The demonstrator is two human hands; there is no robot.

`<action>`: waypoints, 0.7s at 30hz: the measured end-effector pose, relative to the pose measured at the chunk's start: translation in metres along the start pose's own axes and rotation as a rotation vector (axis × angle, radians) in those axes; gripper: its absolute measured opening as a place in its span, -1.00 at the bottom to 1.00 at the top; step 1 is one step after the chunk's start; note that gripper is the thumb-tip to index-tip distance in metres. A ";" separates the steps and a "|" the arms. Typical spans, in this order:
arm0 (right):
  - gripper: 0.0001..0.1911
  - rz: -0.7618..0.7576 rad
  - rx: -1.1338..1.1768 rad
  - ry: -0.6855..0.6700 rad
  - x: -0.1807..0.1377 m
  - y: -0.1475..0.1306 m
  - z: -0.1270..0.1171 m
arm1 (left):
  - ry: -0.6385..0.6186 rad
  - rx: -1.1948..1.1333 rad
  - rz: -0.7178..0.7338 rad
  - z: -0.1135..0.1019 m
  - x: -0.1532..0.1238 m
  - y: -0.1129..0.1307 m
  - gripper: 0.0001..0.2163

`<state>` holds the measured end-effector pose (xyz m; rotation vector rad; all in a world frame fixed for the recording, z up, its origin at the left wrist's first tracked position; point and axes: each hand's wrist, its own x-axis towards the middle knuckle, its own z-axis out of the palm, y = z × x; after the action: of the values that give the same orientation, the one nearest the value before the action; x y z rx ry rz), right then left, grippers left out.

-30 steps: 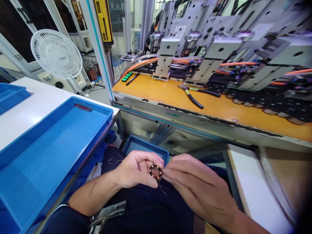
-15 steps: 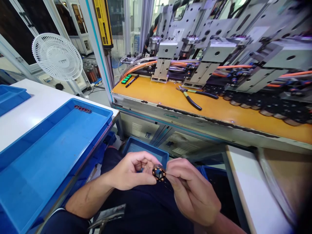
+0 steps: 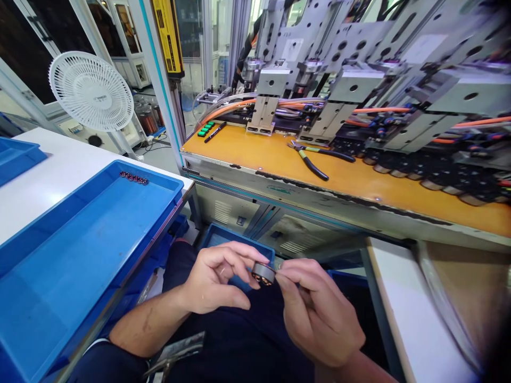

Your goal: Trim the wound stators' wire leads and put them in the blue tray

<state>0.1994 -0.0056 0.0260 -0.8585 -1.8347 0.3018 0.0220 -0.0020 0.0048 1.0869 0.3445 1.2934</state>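
Note:
A small round motor stator (image 3: 263,273) with a grey outer ring and copper windings is between my two hands, above my lap. It is tilted, its grey side showing and the windings facing down and toward me. My left hand (image 3: 217,279) has its fingertips on the stator's top and left edge, while its thumb stands apart below. With thumb and forefinger pinched, my right hand (image 3: 319,308) grips the stator's right edge; whether a wire is also in that pinch is too small to tell.
A blue tray (image 3: 85,266) at left holds a row of small dark-red parts (image 3: 134,178). Pliers (image 3: 311,159) lie on the orange bench (image 3: 239,151), near a pen (image 3: 215,132) and metal machine fixtures (image 3: 265,114). Several dark cylindrical parts (image 3: 431,175) line the bench. A fan (image 3: 93,93) stands behind.
The stator has tipped, from its open winding face toward me to its grey side. My left thumb has come away from it, and my left fingers have shifted onto its top.

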 end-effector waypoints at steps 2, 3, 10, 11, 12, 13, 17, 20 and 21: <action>-0.82 -0.037 0.036 -0.017 0.003 0.000 -0.003 | 0.034 -0.086 0.003 0.002 0.000 -0.003 -0.68; -0.81 -0.067 0.040 -0.032 0.005 0.000 -0.005 | 0.047 -0.126 -0.007 0.004 0.001 -0.005 -0.64; -0.85 -0.281 -0.058 -0.049 0.007 0.004 -0.014 | 0.054 -0.173 -0.367 0.007 0.010 -0.005 -0.57; -0.85 -0.283 -0.056 -0.048 0.007 0.004 -0.014 | 0.031 -0.131 -0.436 0.006 0.011 -0.004 -0.56; -0.86 -0.280 -0.056 -0.045 0.007 0.004 -0.013 | 0.012 -0.091 -0.486 0.006 0.011 -0.003 -0.57; -0.87 -0.269 -0.057 -0.046 0.007 0.004 -0.013 | 0.000 -0.056 -0.514 0.005 0.011 -0.003 -0.58; -0.86 -0.184 -0.086 -0.034 0.007 0.001 -0.011 | 0.005 0.026 -0.447 0.007 0.007 0.000 -0.67; -0.84 -0.119 -0.077 -0.031 0.003 0.002 -0.010 | 0.019 0.063 -0.352 0.011 0.004 -0.001 -0.71; -0.83 -0.090 -0.056 -0.030 0.000 0.002 -0.009 | 0.022 0.092 -0.314 0.011 0.003 -0.002 -0.71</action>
<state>0.2080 -0.0054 0.0287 -0.8111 -1.9113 0.2088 0.0322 -0.0045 0.0097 1.0487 0.5720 1.0184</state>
